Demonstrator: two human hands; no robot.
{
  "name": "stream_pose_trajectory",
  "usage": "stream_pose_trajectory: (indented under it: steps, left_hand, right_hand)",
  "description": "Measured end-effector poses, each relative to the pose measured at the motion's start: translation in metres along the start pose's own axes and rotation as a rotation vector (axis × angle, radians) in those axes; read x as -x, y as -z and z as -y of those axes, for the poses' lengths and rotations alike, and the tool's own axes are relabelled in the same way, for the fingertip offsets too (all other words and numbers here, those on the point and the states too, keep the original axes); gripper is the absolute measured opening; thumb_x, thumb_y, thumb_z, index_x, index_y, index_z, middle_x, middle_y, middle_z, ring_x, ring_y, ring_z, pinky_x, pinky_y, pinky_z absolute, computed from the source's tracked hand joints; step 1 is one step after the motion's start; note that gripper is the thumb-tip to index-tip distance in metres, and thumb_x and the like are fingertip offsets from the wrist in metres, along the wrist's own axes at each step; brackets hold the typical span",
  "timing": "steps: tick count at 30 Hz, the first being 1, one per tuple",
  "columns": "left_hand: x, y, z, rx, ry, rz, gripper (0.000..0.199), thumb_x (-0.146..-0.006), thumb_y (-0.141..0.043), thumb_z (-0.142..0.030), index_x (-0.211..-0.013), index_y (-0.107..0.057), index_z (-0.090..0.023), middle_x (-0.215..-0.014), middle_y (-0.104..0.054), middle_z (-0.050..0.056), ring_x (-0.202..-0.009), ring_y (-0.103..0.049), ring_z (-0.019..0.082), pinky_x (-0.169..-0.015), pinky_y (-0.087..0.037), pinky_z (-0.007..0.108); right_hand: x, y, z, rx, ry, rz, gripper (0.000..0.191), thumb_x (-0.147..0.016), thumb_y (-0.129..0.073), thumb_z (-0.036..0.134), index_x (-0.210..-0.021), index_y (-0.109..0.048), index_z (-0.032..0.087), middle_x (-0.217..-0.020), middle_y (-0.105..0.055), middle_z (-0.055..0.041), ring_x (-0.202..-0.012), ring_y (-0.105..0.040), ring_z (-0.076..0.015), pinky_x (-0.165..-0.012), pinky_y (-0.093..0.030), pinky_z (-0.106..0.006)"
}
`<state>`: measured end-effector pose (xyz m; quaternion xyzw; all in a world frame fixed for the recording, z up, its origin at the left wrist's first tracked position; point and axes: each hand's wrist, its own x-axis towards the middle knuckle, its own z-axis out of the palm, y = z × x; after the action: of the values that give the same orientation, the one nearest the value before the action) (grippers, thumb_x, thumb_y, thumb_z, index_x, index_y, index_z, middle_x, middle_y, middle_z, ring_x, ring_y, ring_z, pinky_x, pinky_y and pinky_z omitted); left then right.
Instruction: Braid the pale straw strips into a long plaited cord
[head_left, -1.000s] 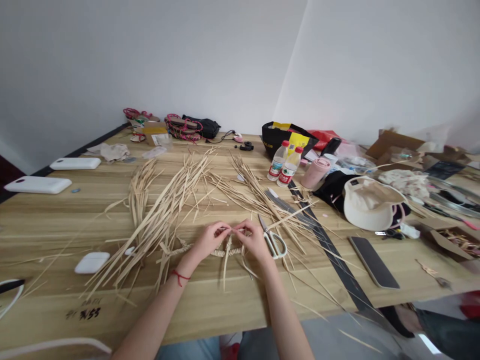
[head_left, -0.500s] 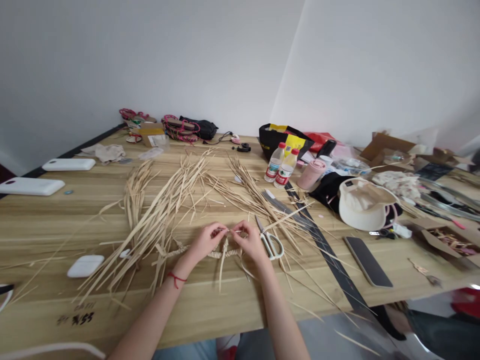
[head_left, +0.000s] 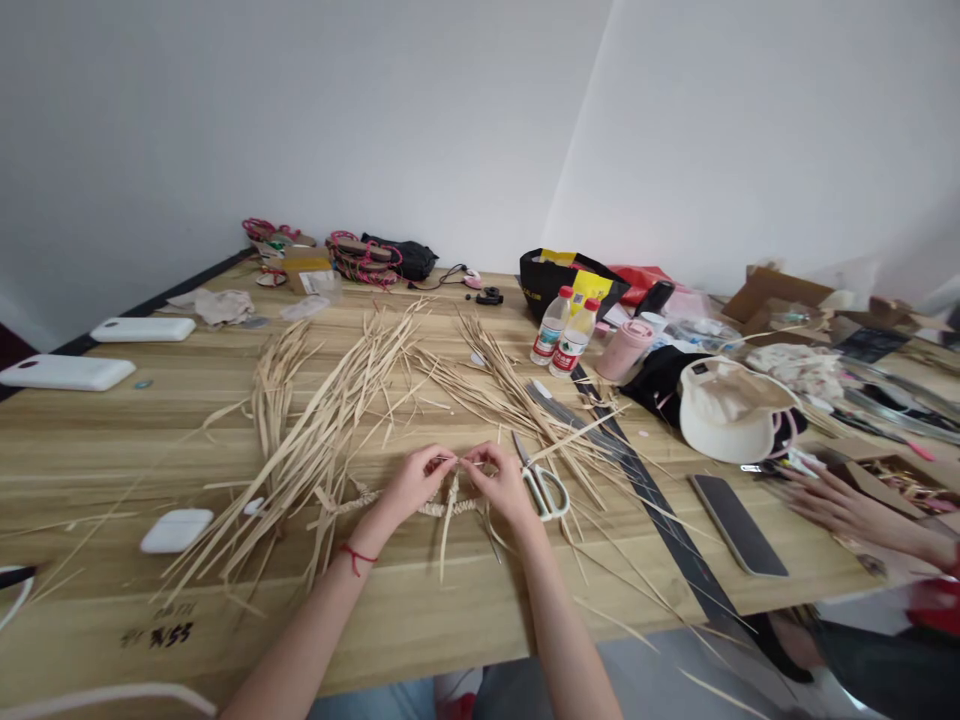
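My left hand (head_left: 417, 484) and my right hand (head_left: 495, 482) meet fingertip to fingertip just above the table, each in a pinch. Between them runs a thin straw strip (head_left: 455, 460), mostly covered by the fingers. Beneath the hands lies a braided straw band (head_left: 433, 509), partly hidden by my left wrist, and one loose strip end (head_left: 445, 550) hangs from it toward me. Scissors (head_left: 551, 494) with pale handles rest right beside my right hand. A large bundle of dry straw strips (head_left: 337, 400) spreads to the left of my left hand.
More straw (head_left: 502, 370) lies behind the hands. Two water bottles (head_left: 571, 340), a pink cup (head_left: 625, 350), a cream cap (head_left: 724, 410) and a phone (head_left: 737, 525) stand or lie rightward. Another person's hand (head_left: 855, 510) reaches in at the right. A white case (head_left: 176, 531) sits left.
Another person's hand has come in from the right, over the table near the cardboard box. My own hands keep nearly the same pinch and place.
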<state>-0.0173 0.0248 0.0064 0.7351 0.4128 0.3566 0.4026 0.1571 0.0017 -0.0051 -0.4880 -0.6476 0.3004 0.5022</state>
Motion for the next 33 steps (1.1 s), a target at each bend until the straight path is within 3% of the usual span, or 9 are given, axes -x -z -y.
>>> stream_pose_trajectory:
  steps: [14, 28, 33]
  left_hand:
    - [-0.0011, -0.0004, -0.0025, 0.128, 0.076, 0.014, 0.028, -0.083, -0.053, -0.038, -0.076, -0.065, -0.014, -0.076, -0.066, 0.004, -0.071, -0.058, 0.016, -0.066, -0.045, 0.025]
    - [0.0000, 0.0001, 0.0040, 0.089, 0.073, 0.022, 0.033, -0.084, -0.050, -0.043, -0.074, -0.064, -0.014, -0.070, -0.063, 0.003, -0.064, -0.055, 0.014, -0.060, -0.042, 0.024]
    - [-0.0011, -0.0008, 0.0067, 0.100, 0.071, 0.019, 0.030, -0.083, -0.051, -0.040, -0.074, -0.064, -0.015, -0.073, -0.065, 0.003, -0.069, -0.057, 0.016, -0.065, -0.044, 0.024]
  right_hand:
    - [0.0011, 0.0029, 0.0071, 0.034, 0.010, 0.022, 0.015, -0.082, -0.060, 0.032, -0.077, -0.065, 0.019, -0.074, -0.063, -0.0031, -0.070, -0.057, -0.0172, -0.067, -0.043, -0.029]
    - [0.0003, 0.0034, 0.0048, 0.002, 0.013, 0.048, 0.017, -0.080, -0.064, 0.035, -0.078, -0.068, 0.019, -0.076, -0.066, -0.0043, -0.072, -0.059, -0.0178, -0.068, -0.045, -0.030]
    - [-0.0003, 0.0014, -0.0022, 0.022, 0.013, 0.044, 0.017, -0.081, -0.062, 0.034, -0.077, -0.065, 0.018, -0.074, -0.064, -0.0035, -0.071, -0.058, -0.0173, -0.066, -0.044, -0.029]
